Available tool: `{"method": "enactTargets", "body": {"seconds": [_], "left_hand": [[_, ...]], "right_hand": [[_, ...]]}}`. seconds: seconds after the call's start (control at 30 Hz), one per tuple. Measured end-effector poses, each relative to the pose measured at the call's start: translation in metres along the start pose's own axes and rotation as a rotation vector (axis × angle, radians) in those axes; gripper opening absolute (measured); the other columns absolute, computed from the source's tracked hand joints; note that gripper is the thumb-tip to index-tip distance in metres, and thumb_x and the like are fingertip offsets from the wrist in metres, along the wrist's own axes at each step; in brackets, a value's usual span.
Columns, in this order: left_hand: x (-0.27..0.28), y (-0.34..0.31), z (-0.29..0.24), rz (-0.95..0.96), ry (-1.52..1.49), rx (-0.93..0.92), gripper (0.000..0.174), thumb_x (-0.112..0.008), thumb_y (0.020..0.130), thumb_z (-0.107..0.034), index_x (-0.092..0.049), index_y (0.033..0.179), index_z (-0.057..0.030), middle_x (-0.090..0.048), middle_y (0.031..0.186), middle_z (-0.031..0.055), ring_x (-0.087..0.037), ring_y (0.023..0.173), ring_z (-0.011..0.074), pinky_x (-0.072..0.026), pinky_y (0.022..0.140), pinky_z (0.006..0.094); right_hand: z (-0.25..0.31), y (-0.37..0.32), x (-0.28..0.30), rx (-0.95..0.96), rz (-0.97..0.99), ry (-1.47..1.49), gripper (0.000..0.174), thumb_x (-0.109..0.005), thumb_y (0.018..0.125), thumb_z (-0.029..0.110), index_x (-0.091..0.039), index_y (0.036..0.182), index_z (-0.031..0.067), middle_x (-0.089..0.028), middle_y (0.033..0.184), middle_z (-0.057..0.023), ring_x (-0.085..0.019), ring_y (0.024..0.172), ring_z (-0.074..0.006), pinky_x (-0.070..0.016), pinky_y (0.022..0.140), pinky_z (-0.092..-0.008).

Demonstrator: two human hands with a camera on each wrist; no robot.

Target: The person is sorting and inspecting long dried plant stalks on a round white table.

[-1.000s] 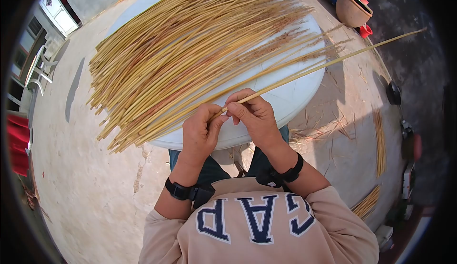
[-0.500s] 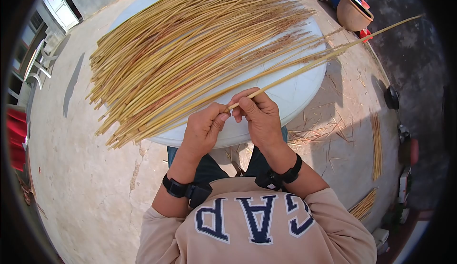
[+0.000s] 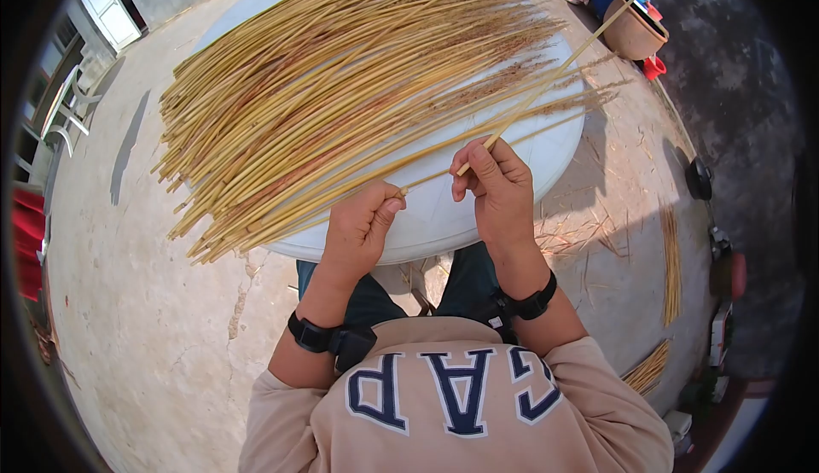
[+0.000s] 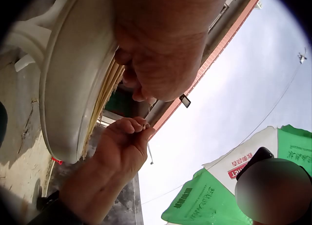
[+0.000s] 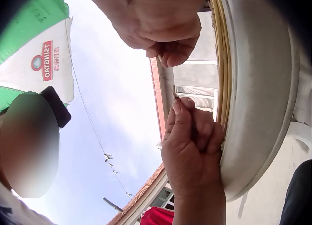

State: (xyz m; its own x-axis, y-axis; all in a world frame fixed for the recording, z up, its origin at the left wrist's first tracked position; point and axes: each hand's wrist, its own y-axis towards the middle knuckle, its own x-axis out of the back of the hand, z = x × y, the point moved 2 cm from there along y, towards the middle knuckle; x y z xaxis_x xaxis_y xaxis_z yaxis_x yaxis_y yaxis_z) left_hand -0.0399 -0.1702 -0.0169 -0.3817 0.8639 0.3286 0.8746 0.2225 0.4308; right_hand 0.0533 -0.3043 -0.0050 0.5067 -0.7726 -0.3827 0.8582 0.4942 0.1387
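In the head view my right hand [image 3: 503, 190] pinches the lower end of a long pale plant stalk [image 3: 573, 62], which slants up and right over the table. My left hand [image 3: 360, 221], fingers curled, pinches a small pale piece [image 3: 404, 191] between thumb and forefinger. That piece pokes out of the left fingertips in the right wrist view as a short frayed tip [image 5: 175, 92]; most of it is hidden in the hand. A gap separates the two hands. Beyond them, many yellow-brown stalks [image 3: 324, 123] with feathery tops lie side by side on a white oval table [image 3: 452, 208].
Bundles of stalks [image 3: 672, 260] and loose bits [image 3: 597, 230] lie on the concrete floor at right. A clay pot [image 3: 633, 34] and red container [image 3: 653, 68] stand at the far right. A white chair [image 3: 68, 110] is at left; a green-and-white parasol [image 4: 204, 198] hangs overhead.
The hands, together before, have come apart. My right hand has moved right, and the stalk in it has swung to a steeper slant. My left hand stays about where it was.
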Motion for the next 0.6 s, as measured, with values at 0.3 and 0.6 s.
{"method": "enactTargets", "body": {"seconds": [0.3, 0.6], "left_hand": [[-0.003, 0.005, -0.001, 0.415, -0.179, -0.26, 0.026, -0.067, 0.073, -0.028, -0.067, 0.08, -0.0034, -0.057, 0.065, 0.0064, -0.053, 0.059, 0.0196, -0.0402, 0.054, 0.0276], [0.002, 0.003, -0.004, 0.349, -0.166, -0.118, 0.024, -0.067, 0.075, -0.026, -0.067, 0.079, -0.0024, -0.056, 0.063, 0.0071, -0.053, 0.058, 0.0194, -0.0399, 0.054, 0.0277]], "right_hand": [[0.016, 0.005, 0.015, -0.154, 0.018, 0.316, 0.02, -0.055, 0.088, 0.02, -0.059, 0.082, 0.0013, -0.062, 0.075, -0.0098, -0.058, 0.058, -0.0113, -0.0454, 0.048, -0.0218], [0.02, -0.002, 0.012, -0.167, 0.031, 0.321, 0.023, -0.054, 0.089, 0.021, -0.059, 0.082, 0.0003, -0.062, 0.078, -0.0098, -0.057, 0.059, -0.0109, -0.0448, 0.048, -0.0216]]}}
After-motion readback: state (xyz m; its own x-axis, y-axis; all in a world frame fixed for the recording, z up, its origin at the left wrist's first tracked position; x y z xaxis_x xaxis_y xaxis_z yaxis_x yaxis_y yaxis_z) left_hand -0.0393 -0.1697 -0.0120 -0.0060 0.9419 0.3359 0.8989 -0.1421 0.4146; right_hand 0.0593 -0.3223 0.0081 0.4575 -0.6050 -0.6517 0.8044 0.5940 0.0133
